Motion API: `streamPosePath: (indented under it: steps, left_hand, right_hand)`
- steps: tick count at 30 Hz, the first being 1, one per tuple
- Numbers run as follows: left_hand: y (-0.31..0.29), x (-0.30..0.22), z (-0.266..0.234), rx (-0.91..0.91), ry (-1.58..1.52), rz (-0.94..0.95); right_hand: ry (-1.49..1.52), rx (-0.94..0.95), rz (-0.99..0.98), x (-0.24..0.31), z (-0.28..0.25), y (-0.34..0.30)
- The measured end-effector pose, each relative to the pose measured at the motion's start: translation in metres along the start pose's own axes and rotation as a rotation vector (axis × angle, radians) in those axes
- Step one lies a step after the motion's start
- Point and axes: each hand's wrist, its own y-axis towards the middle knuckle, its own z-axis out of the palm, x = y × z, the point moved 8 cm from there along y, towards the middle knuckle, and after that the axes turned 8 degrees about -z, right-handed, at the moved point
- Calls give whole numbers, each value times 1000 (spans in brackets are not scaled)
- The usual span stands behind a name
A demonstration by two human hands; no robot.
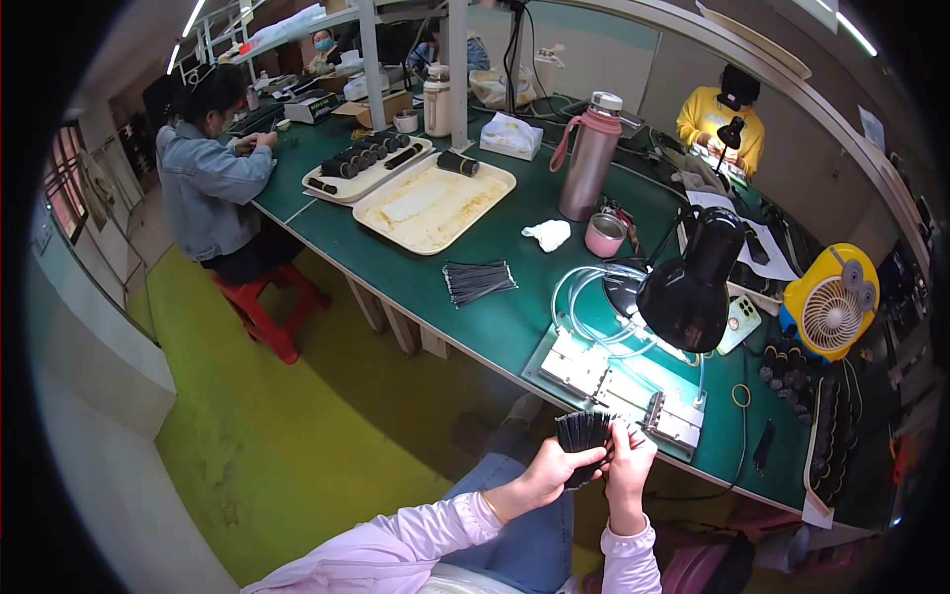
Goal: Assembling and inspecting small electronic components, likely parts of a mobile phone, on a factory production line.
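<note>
My left hand (547,471) is wrapped round a thick bundle of short black wires (584,430), whose ends fan out at the top. Close against the right side of the bundle, my right hand (630,457) has its fingers pinched on the wires. Both hands are just off the table's front edge. Beyond them, under the black desk lamp (693,287), a metal fixture (576,366) with blocks and clear tubing sits on a plate, brightly lit. Further left on the green table lies a loose pile of black wires with light ends (479,282).
A cream tray (396,233) holds one black roll; another tray (332,193) holds several. A steel bottle (592,158), pink cup (605,236), phone (738,325) and yellow fan (833,302) stand on the table (416,287). A person in denim (213,188) sits at the left.
</note>
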Motion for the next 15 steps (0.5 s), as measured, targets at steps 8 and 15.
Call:
streamPosePath:
  steps: [8,15]
  left_hand:
    - [4,3,-1,33,-15,-2]
    - [2,1,0,10,-12,8]
  right_hand:
    - [10,10,-27,-2,-2,2]
    - [3,4,4,0,-1,0]
